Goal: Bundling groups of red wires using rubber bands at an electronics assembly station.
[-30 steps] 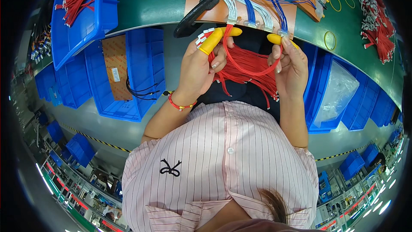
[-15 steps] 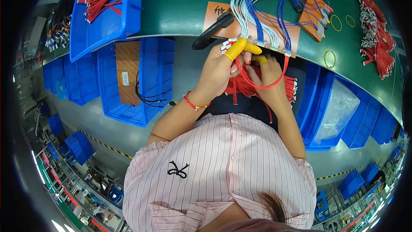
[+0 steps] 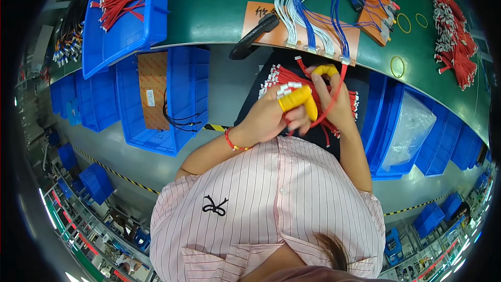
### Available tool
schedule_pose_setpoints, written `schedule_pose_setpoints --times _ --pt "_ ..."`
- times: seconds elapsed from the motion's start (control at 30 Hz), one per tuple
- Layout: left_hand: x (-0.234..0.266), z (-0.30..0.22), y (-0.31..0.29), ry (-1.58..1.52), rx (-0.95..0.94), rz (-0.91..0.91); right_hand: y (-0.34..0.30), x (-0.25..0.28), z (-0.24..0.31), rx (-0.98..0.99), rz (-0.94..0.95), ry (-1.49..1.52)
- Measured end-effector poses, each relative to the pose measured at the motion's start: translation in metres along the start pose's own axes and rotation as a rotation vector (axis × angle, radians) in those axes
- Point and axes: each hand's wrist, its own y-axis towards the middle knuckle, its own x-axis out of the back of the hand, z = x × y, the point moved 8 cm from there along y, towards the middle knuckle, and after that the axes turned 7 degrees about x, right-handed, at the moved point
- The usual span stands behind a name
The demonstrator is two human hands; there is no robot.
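Yellow finger cots (image 3: pixel 295 98) sheathe digits of the left hand (image 3: pixel 274 115); a similar yellow cot (image 3: pixel 326 70) caps the right hand (image 3: pixel 336 96). Just behind the left grip, a red beaded bracelet (image 3: pixel 233 141) with gold-coloured beads encircles the wrist. Farther behind both grips, a pale pink, dark-striped, short-sleeved shirt (image 3: pixel 250 188) bears a pale button (image 3: pixel 283 190) and a black looped motif (image 3: pixel 214 206). Dark trousers (image 3: pixel 249 110) lie below.

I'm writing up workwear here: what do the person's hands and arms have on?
The left hand wears yellow finger cots on thumb and forefinger, plus a red bracelet with gold-coloured beads. The right hand shows yellow fingertip covering too. Short, pale pink sleeves with thin dark stripes leave both forearms bare.
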Motion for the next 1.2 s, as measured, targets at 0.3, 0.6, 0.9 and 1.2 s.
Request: schedule_pose_setpoints --times 0.3,0.6,0.9,1.2 --pt "0.022 0.028 -0.019 -0.043 0.137 -0.128 -0.006 0.004 0.003 -0.16 0.086 0.169" --pt "0.016 -0.026 -0.001 0.298 -0.231 -0.236 -0.012 -0.007 0.046 0.07 0.027 -0.051" --pt "0.038 -0.05 0.002 0.181 -0.339 -0.253 -0.022 0.043 0.039 -0.23 0.071 0.184" --pt "0.04 -0.048 0.013 0.211 -0.324 -0.347 -0.027 0.065 0.025 -0.139 -0.041 0.515"
